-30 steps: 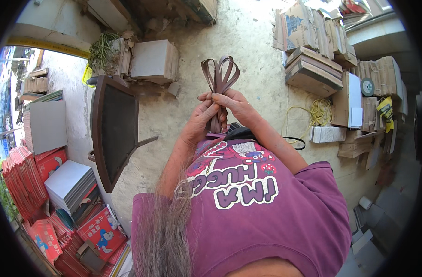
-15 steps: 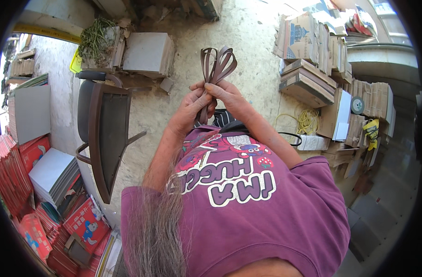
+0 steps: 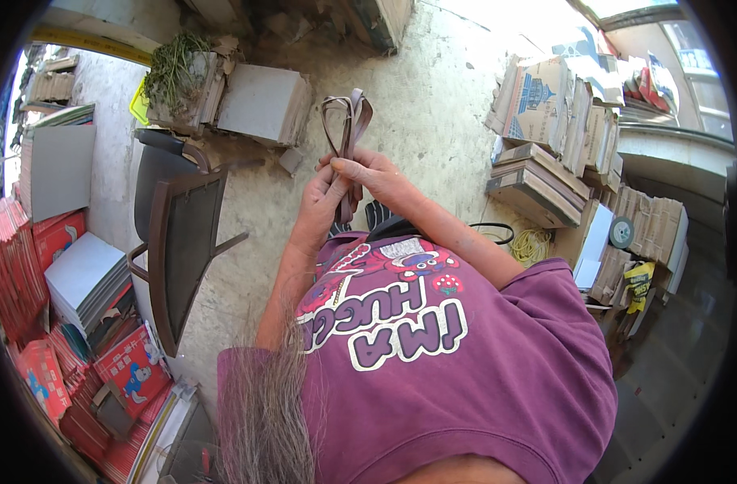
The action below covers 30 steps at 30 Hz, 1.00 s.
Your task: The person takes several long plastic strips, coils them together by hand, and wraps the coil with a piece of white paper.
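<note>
A flat, brown ribbon-like strap (image 3: 349, 139) is folded into several loops that stand up beyond my fingers. Its lower end hangs below my hands, in front of the purple shirt. My left hand (image 3: 323, 196) is closed around the gathered lower part of the loops. From the other side, my right hand (image 3: 374, 172) pinches the same strap with thumb and fingers, right against the left hand. The fingertips partly cover the place where the strands come together.
A chair (image 3: 183, 234) with a dark seat stands at left. Red printed sheets (image 3: 130, 367) and a white paper stack (image 3: 86, 294) lie beyond it. Cardboard stacks (image 3: 538, 105) and a yellow cord coil (image 3: 531, 244) are at right; a pale stack (image 3: 259, 97) sits at the far left.
Both hands and the strap have shifted left in the view. The loops look narrower and turned differently. My hands still hold the strap together; the whole view has tilted slightly.
</note>
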### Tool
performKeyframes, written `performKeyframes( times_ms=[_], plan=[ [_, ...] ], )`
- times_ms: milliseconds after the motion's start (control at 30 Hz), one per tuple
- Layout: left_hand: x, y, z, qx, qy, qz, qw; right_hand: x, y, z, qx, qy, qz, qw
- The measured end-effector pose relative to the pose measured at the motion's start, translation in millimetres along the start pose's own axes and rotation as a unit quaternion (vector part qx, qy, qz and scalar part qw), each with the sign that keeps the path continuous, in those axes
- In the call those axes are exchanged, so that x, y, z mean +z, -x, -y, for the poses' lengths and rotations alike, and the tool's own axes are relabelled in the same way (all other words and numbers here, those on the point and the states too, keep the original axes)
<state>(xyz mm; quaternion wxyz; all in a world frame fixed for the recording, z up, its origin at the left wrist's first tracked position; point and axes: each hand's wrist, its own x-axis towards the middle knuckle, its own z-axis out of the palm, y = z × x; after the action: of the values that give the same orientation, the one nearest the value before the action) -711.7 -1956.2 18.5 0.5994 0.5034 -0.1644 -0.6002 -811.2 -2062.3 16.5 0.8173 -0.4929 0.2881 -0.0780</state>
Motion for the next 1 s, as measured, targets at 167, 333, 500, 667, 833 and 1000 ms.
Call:
performKeyframes(
  times_ms=[167, 333, 500, 667, 833, 1000],
  plan=[
    [26.3, -29.6, -0.2, 0.02, -0.006, -0.016, 1.0, -31.4, -6.7, 25.1, 0.032, -0.042, 0.019, 0.998],
    [45.5, -44.1, -1.4, -0.048, 0.049, -0.013, 0.998, -56.6, -2.8, 39.3, 0.053, -0.056, 0.042, 0.996],
    [64.5, -54.7, -0.4, -0.056, 0.103, -0.003, 0.993, -77.1, -2.9, 42.0, 0.08, -0.074, 0.052, 0.993],
    [71.3, -59.1, 6.5, -0.072, 0.122, 0.004, 0.99, -88.2, -0.2, 42.6, 0.084, -0.078, 0.061, 0.992],
    [83.7, -64.5, 7.2, -0.078, 0.155, 0.012, 0.985, -99.2, 2.1, 47.1, 0.109, -0.091, 0.063, 0.988],
    [85.0, -69.7, 14.8, -0.076, 0.146, 0.025, 0.986, -107.9, 2.2, 46.7, 0.101, -0.09, 0.071, 0.988]
  ],
)
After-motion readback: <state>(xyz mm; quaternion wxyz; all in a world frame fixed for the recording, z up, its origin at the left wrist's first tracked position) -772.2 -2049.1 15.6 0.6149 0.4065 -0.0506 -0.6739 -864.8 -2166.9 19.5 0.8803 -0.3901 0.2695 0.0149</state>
